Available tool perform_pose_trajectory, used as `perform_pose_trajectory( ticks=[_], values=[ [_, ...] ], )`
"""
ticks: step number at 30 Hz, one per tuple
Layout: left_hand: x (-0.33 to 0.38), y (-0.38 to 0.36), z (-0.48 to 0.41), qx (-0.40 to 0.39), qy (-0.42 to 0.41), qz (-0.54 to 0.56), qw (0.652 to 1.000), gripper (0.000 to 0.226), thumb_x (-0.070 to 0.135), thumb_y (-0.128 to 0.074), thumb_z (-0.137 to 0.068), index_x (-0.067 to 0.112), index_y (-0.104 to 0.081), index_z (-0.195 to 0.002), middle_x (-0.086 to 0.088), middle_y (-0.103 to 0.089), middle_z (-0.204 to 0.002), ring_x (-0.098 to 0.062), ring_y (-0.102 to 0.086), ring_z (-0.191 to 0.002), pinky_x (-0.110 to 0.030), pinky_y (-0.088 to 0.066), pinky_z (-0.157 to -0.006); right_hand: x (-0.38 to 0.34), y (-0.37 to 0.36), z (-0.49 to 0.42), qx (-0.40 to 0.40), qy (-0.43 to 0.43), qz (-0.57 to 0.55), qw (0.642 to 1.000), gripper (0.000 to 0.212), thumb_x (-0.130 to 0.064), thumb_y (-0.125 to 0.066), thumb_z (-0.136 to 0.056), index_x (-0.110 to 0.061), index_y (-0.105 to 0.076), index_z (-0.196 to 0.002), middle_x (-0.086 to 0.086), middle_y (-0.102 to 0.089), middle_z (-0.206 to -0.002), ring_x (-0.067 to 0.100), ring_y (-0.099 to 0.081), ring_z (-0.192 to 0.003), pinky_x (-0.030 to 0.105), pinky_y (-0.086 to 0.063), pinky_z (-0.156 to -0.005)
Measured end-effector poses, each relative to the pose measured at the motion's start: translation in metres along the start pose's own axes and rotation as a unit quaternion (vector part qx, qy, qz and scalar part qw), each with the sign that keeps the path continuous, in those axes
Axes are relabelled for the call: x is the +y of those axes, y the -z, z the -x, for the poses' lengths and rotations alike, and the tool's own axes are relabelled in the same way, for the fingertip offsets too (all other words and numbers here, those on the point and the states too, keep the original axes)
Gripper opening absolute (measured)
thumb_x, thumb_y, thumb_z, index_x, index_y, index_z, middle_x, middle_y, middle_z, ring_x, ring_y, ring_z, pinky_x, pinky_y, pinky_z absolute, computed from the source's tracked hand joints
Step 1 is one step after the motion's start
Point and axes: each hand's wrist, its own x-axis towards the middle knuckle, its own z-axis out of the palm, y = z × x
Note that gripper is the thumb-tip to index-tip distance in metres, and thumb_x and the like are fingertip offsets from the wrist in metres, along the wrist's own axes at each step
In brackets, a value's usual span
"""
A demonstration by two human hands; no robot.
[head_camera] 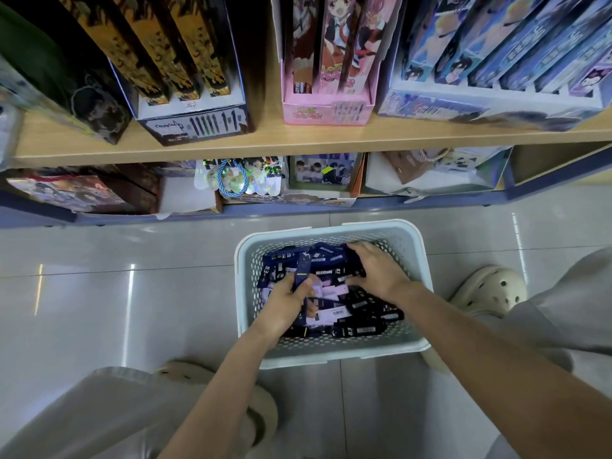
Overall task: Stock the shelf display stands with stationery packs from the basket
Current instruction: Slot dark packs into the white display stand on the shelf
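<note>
A pale blue perforated basket [410, 260] stands on the tiled floor in front of the shelf, full of dark blue stationery packs [361, 313]. My left hand [284, 303] is inside it and grips one upright dark blue pack [302, 268] between thumb and fingers. My right hand [381, 270] lies palm down over the pile on the right side, fingers curled around several packs. On the wooden shelf above stand a black and gold display stand [198, 124], a pink display stand [326, 112] and a blue display stand [490, 104].
A wooden shelf edge [265, 144] runs across the view. Below it, a lower shelf holds gift boxes and a framed picture [323, 172]. My knees and beige clogs [490, 288] flank the basket on the grey tiles.
</note>
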Motion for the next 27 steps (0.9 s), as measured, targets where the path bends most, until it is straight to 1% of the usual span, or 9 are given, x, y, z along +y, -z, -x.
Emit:
perform_pose_trajectory(
  ticks=[5,7,10,12,17,20,21,23,27],
  values=[
    [-0.007,0.002,-0.003,-0.003,0.011,0.008,1.000,0.009,0.010,-0.046,-0.099,0.013,-0.055,-0.100,0.001,-0.039,-0.053,-0.010,-0.033,-0.040,-0.020,-0.031,-0.042,0.002,0.000,-0.006,-0.027,0.006,0.053,0.998,0.089,-0.048,-0.074,-0.074,-0.015,-0.030,-0.144,0.007,-0.038,-0.135,0.024,-0.034,-0.129,0.034,-0.023,-0.109],
    [-0.010,0.001,-0.004,-0.004,0.010,0.009,1.000,0.004,0.010,-0.051,-0.097,0.012,-0.052,-0.098,0.004,-0.033,-0.046,-0.010,-0.027,-0.038,-0.022,-0.024,-0.041,0.002,-0.001,-0.005,-0.037,0.018,0.058,0.997,0.089,-0.047,-0.076,-0.073,-0.015,-0.031,-0.142,0.006,-0.040,-0.135,0.023,-0.036,-0.128,0.034,-0.025,-0.108],
    [-0.010,-0.002,-0.001,0.004,0.012,0.018,1.000,0.007,0.011,-0.052,-0.097,0.013,-0.047,-0.091,0.004,-0.032,-0.048,-0.007,-0.025,-0.035,-0.020,-0.021,-0.038,0.004,-0.004,-0.003,-0.026,0.020,0.021,0.999,0.079,-0.040,-0.076,-0.075,-0.013,-0.036,-0.137,0.007,-0.045,-0.135,0.022,-0.041,-0.126,0.034,-0.031,-0.107],
    [-0.010,-0.003,0.002,0.015,0.012,0.015,1.000,0.013,0.014,-0.049,-0.099,0.008,-0.043,-0.089,0.001,-0.037,-0.048,-0.006,-0.028,-0.032,-0.018,-0.024,-0.035,0.004,-0.007,0.001,-0.020,0.020,-0.001,1.000,0.069,-0.036,-0.073,-0.080,-0.012,-0.038,-0.135,0.008,-0.046,-0.133,0.024,-0.047,-0.120,0.034,-0.035,-0.103],
    [-0.015,-0.005,0.003,0.044,0.010,-0.018,0.999,0.017,0.017,-0.047,-0.100,0.001,-0.046,-0.104,-0.002,-0.051,-0.058,-0.009,-0.042,-0.037,-0.020,-0.036,-0.037,0.001,-0.013,0.013,-0.025,0.032,0.004,0.999,0.057,-0.034,-0.060,-0.091,-0.007,-0.036,-0.136,0.009,-0.041,-0.127,0.023,-0.053,-0.106,0.032,-0.041,-0.097],
    [-0.019,-0.007,0.003,0.062,0.019,-0.023,0.998,0.027,0.017,-0.046,-0.100,-0.007,-0.044,-0.114,-0.003,-0.052,-0.060,-0.007,-0.046,-0.037,-0.020,-0.042,-0.041,-0.003,-0.014,0.021,-0.018,0.037,0.013,0.999,0.041,-0.031,-0.048,-0.098,-0.005,-0.041,-0.129,0.010,-0.041,-0.121,0.021,-0.054,-0.091,0.029,-0.043,-0.085],
    [-0.020,-0.008,0.003,0.066,0.021,-0.016,0.997,0.023,0.016,-0.045,-0.100,-0.004,-0.045,-0.111,-0.003,-0.053,-0.059,-0.007,-0.048,-0.038,-0.020,-0.045,-0.042,-0.004,-0.014,0.025,-0.016,0.032,0.004,0.999,0.037,-0.030,-0.044,-0.100,-0.005,-0.042,-0.127,0.011,-0.042,-0.120,0.021,-0.054,-0.088,0.029,-0.042,-0.082],
    [-0.022,-0.011,0.003,0.076,0.030,0.011,0.997,0.014,0.015,-0.043,-0.101,0.001,-0.044,-0.103,-0.005,-0.055,-0.060,-0.011,-0.054,-0.042,-0.024,-0.050,-0.046,-0.007,-0.013,0.031,-0.017,0.015,-0.036,0.999,0.034,-0.027,-0.041,-0.101,-0.004,-0.043,-0.126,0.012,-0.046,-0.121,0.024,-0.055,-0.094,0.029,-0.041,-0.083],
    [-0.021,-0.018,0.007,0.099,0.038,0.081,0.991,0.010,0.008,-0.039,-0.102,0.002,-0.046,-0.103,-0.008,-0.067,-0.072,-0.019,-0.066,-0.059,-0.030,-0.058,-0.059,-0.018,-0.006,0.043,-0.004,-0.008,-0.134,0.991,0.034,-0.026,-0.042,-0.101,-0.002,-0.045,-0.124,0.014,-0.056,-0.115,0.027,-0.056,-0.103,0.027,-0.037,-0.081]
  ],
)
